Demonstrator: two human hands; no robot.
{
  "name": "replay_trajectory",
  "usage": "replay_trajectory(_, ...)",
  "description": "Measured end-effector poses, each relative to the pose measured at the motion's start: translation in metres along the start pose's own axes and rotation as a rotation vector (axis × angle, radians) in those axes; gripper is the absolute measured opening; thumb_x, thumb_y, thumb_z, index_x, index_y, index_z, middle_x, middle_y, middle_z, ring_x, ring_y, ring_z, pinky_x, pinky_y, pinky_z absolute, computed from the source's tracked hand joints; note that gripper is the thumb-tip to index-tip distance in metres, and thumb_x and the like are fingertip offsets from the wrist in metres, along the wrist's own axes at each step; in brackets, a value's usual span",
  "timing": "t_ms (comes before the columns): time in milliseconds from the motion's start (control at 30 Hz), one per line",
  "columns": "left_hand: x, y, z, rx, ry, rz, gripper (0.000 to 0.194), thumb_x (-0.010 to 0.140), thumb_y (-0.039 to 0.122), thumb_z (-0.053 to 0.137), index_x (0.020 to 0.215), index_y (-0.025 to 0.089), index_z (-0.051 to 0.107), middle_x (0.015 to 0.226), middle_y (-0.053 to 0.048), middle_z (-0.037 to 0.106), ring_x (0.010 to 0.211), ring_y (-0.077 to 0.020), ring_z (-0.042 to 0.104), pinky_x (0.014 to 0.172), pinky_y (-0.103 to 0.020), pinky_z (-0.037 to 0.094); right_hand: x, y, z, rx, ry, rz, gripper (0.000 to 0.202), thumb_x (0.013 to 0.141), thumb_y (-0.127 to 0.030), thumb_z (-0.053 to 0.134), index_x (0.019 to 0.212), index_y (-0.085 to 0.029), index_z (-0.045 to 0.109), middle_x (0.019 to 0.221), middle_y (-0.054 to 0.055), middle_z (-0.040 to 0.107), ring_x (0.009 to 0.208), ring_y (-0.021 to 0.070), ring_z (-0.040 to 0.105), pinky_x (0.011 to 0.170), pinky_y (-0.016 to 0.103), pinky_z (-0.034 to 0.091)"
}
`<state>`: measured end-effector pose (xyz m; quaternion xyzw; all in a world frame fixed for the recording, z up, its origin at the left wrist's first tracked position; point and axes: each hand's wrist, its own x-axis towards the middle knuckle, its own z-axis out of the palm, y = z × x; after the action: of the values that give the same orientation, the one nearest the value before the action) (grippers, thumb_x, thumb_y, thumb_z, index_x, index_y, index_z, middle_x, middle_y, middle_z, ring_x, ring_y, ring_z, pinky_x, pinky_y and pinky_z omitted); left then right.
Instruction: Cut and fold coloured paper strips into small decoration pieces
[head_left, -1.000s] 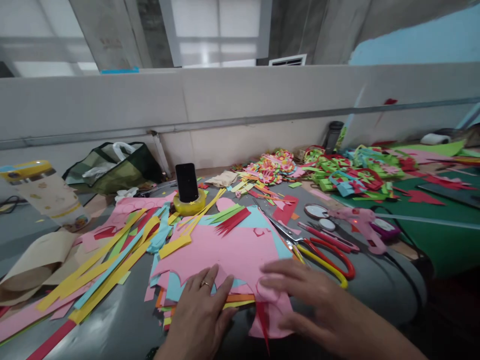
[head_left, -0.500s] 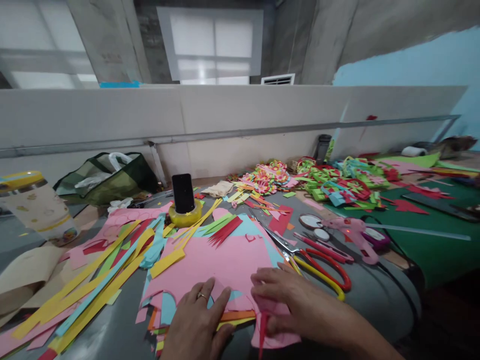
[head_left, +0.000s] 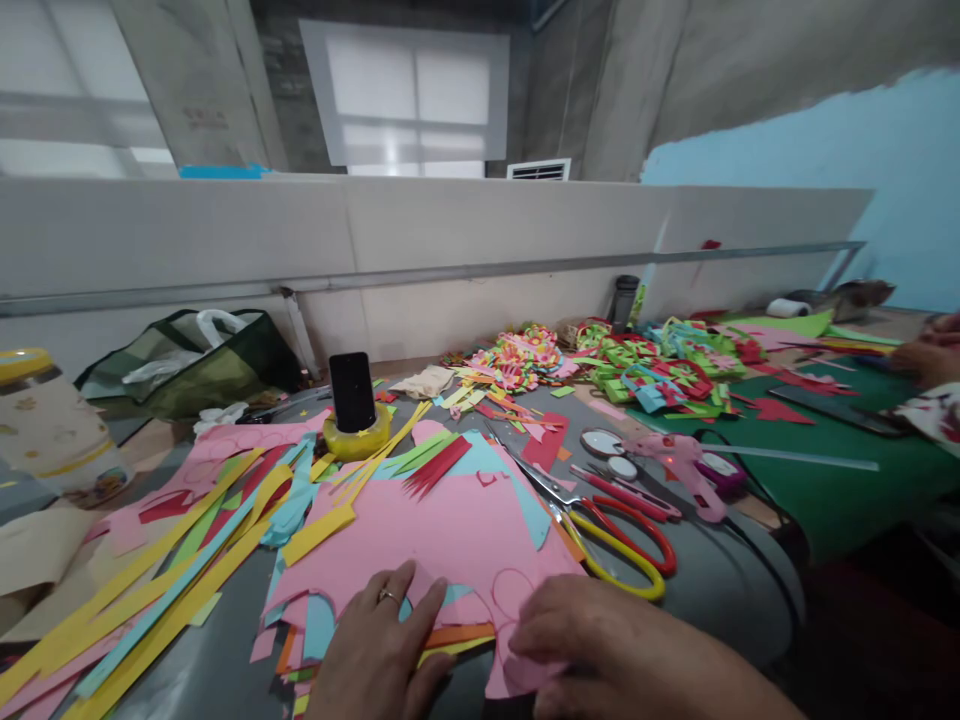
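Note:
My left hand [head_left: 379,645], a ring on one finger, lies spread on the near edge of a large pink paper sheet [head_left: 420,530]. Blue, orange and yellow sheets show beneath that sheet. My right hand [head_left: 589,635] rests with curled fingers over the sheet's lower right part, beside a drawn rounded outline. Whatever its fingers may hold is hidden. Right of the paper lie red-handled scissors [head_left: 634,530] and yellow-handled scissors [head_left: 622,570]. Red paper strips [head_left: 439,465] and a yellow paper piece [head_left: 319,532] lie on the sheet.
A phone [head_left: 352,392] stands in a yellow tape roll [head_left: 358,440]. Paper strips [head_left: 172,580] spread leftward, near a cup [head_left: 64,430]. A pink glue gun [head_left: 682,465] lies right, before piled paper crafts [head_left: 660,360]. Another person's hand [head_left: 930,358] is at far right.
My right hand has turned over and lowered; the thin red thing seen at its fingers is out of sight. The drawn outline is now uncovered. The other person's hand has come into view.

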<state>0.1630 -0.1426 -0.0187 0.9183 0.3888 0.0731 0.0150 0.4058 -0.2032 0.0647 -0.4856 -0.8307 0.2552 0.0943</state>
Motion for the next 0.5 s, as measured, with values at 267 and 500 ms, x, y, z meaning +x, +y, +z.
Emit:
replay_trajectory(267,-0.002,-0.007,-0.05,-0.117,0.01,0.069,0.051,0.081,0.042,0.052,0.129,0.028,0.048,0.128,-0.012,0.054,0.112,-0.0275,0.054,0.087,-0.037,0.047,0.01,-0.007,-0.052,-0.129,0.054,-0.019,0.023,0.086,-0.035,0.051,0.093,-0.024,0.071,0.085,0.002,0.069,0.077,0.0147,0.061,0.068,0.023,0.04)
replay_trajectory(500,0.054,-0.011,-0.069,-0.419,0.157,0.04,0.035,0.09,0.034,0.037,0.079,0.02,0.067,0.066,-0.001,0.065,0.059,-0.0129,0.057,0.054,-0.022,0.039,0.107,0.044,-0.104,-0.572,0.078,0.242,0.024,0.077,-0.037,0.058,0.066,-0.019,0.069,0.062,0.003,0.066,0.057,0.0146,0.057,0.051,0.023,0.034)
